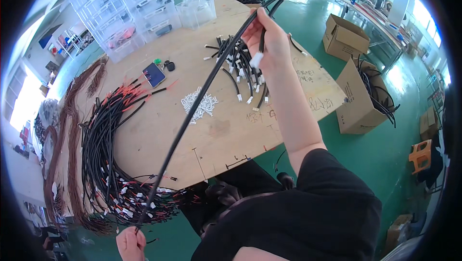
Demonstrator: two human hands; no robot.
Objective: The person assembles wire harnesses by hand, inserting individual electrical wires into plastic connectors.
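Observation:
A long black cable (195, 104) runs slantwise over the table, drawn fairly straight between my two hands. Its lower end is in my left hand (130, 244), which is closed beside the near left table edge. Up at the far right, my right hand (269, 34) is closed round the cable's upper part. A short black cable piece with a white connector (256, 60) hangs in the same hand; whether the two join at the top cannot be told. Under my right hand lies a heap of short black cables (240, 71) with white connectors.
A thick bundle of black cables (96, 145) with red ends and brown wire strands (72, 131) cover the left side. Small white tubular pieces (199, 106), a phone (154, 74) and clear drawers (149, 6) share the table (216, 145). Cardboard boxes (361, 99) stand at right.

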